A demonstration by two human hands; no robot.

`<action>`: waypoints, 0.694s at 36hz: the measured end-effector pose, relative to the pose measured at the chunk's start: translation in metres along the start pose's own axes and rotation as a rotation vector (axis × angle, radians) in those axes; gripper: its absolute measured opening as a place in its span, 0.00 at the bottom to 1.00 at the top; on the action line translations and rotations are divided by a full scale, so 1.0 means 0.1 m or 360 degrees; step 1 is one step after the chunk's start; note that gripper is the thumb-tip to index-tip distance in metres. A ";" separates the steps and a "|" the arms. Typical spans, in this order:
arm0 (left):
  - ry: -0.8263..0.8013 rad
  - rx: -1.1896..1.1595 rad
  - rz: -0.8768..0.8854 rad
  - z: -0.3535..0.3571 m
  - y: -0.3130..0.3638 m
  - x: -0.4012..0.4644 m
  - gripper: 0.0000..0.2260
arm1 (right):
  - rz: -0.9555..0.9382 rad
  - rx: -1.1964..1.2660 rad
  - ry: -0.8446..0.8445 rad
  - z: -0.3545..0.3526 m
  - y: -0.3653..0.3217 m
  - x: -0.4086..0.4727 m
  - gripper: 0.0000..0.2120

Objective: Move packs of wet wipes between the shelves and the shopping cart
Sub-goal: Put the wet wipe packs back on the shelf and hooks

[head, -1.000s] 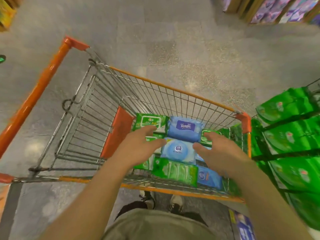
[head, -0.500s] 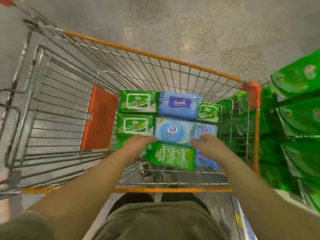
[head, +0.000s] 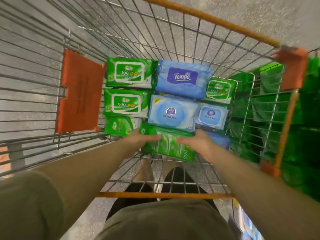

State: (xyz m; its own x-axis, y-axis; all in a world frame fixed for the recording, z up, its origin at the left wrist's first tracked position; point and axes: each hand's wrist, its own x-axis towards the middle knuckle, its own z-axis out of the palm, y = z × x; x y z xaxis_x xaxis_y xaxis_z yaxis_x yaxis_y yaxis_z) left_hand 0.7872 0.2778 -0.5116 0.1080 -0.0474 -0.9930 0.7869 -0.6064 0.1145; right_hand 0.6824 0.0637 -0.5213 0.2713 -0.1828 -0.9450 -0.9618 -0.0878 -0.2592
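Green wipes pack (head: 170,146) at lower centre of frame, inside the shopping cart (head: 204,16); we grip it with left hand (head: 140,138) on its left end and right hand (head: 199,144) on its right end, fingers curled over it. Blue round-label pack (head: 173,112) just above, Tempo pack (head: 183,78) beyond, green 999 packs (head: 129,72) upper left.

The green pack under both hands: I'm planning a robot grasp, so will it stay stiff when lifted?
Probably not: the green pack is a soft film pouch, so it may sag. Its glossy wrap looks slippery. The left hand and right hand holding opposite ends suit that.
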 end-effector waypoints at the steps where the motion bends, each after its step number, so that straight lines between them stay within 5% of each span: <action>1: -0.0034 -0.0026 0.0007 -0.03 -0.07 0.12 0.44 | 0.0022 0.0028 0.0025 0.01 0.02 0.04 0.38; 4: -0.0103 -0.0029 -0.0021 -0.12 -0.38 0.68 0.49 | 0.0075 0.0115 0.0032 0.03 0.04 0.08 0.43; 8: -0.0165 0.0052 0.0020 0.01 -0.08 0.15 0.45 | 0.0094 0.0230 -0.0032 0.06 0.11 0.15 0.48; 19: -0.0194 0.0456 -0.0041 -0.08 0.19 -0.41 0.57 | 0.0138 0.0596 -0.0477 -0.05 -0.18 -0.30 0.29; 25: -0.0164 0.0113 0.0066 -0.22 0.10 -0.51 0.60 | -0.0059 0.0572 -0.0426 -0.12 -0.38 -0.63 0.35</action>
State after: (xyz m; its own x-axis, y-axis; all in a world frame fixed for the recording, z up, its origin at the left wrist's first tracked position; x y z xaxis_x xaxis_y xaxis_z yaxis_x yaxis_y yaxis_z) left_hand 0.8026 0.2916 -0.4591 0.0736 -0.1530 -0.9855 0.7377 -0.6566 0.1571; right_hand 0.7020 0.0664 -0.4497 0.3324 0.0778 -0.9399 -0.9157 0.2651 -0.3019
